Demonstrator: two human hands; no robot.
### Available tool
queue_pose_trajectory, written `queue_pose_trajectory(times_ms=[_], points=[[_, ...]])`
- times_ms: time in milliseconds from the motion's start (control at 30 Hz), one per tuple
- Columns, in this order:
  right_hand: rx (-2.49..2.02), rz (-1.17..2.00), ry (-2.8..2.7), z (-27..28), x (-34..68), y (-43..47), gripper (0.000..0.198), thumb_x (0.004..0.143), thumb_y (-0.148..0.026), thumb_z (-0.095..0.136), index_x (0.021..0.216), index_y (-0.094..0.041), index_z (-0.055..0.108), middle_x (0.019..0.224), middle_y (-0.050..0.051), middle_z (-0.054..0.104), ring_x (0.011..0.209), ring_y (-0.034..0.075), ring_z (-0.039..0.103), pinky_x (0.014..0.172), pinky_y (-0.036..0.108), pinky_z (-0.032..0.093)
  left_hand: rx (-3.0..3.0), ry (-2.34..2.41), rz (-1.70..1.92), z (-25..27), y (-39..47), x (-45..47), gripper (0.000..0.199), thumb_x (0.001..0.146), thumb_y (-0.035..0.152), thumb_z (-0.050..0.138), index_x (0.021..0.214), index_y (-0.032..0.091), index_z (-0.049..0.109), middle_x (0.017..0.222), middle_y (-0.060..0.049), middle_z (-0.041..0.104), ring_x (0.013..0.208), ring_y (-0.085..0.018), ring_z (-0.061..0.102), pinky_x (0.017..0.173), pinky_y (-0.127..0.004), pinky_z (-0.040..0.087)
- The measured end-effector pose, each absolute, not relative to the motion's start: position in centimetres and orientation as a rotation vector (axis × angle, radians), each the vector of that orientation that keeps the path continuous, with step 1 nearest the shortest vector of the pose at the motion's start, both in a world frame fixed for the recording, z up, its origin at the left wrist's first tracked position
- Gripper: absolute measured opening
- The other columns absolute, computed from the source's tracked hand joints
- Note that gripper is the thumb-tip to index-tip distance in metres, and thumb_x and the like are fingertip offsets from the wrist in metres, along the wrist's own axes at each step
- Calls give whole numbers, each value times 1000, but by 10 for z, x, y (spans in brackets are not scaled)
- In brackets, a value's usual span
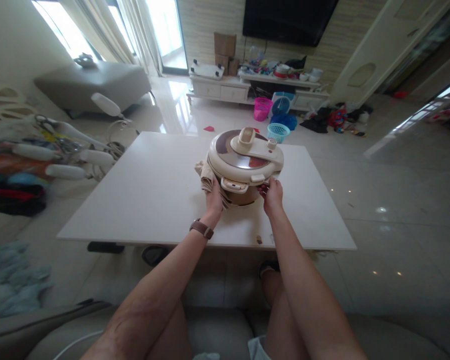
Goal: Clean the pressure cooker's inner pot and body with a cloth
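Observation:
On the white table stands a cream-and-brown electric pressure cooker [243, 167], its lid on, with a raised handle and a small knob on top. My left hand [213, 197] is closed on a beige cloth [207, 177] bunched against the cooker's left side. At the front right, my right hand [273, 196] grips the cooker below the lid rim, its fingers curled under and partly hidden. A cream latch piece juts from the cooker's front between my hands.
The white table [153, 200] has a small brown scrap [259, 240] near its front edge. Beyond it on the floor are a light blue basket [278, 132] and a pink basket [262, 108]. A cluttered low cabinet [219, 90] lines the wall. White-padded metal arms [97, 157] stand at left.

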State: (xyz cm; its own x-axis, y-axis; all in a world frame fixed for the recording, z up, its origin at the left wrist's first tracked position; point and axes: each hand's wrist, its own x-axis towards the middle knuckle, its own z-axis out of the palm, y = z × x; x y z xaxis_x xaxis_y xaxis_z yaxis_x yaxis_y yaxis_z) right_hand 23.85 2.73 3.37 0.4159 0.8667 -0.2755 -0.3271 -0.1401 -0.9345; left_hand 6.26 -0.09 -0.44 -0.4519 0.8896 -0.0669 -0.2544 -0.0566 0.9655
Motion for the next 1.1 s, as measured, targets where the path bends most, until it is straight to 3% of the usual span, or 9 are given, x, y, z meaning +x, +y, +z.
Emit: queue_pose_trajectory(times_ms=[433,667,833,1100], points=[[-1316,1134,-562,33,240,27,30,101,-46,60,85,-26,45,57,-11,54,48,9,58,47,16,40,691,1357,1658,3,-5,65,72,104,56,57,164,19,45,172,-8,44,162,-23,38,133,-34,31],[-1319,1115,-545,34,238,26,25,103,-41,56,85,-25,46,56,-11,54,46,8,56,45,16,39,712,1342,1693,6,-5,66,71,106,50,55,167,17,40,176,-7,37,165,-23,31,134,-33,26],[-1324,1117,-531,35,237,26,24,103,-39,56,86,-25,47,56,-11,55,46,8,56,46,16,39,728,1367,1664,5,-5,65,68,106,53,53,167,23,41,176,-3,38,165,-19,30,135,-33,25],[-1328,1118,-536,33,239,27,24,103,-40,55,85,-25,47,56,-11,54,46,8,55,46,16,39,727,1359,1674,0,-3,65,75,104,59,55,168,23,39,177,-5,35,165,-20,30,134,-33,26]])
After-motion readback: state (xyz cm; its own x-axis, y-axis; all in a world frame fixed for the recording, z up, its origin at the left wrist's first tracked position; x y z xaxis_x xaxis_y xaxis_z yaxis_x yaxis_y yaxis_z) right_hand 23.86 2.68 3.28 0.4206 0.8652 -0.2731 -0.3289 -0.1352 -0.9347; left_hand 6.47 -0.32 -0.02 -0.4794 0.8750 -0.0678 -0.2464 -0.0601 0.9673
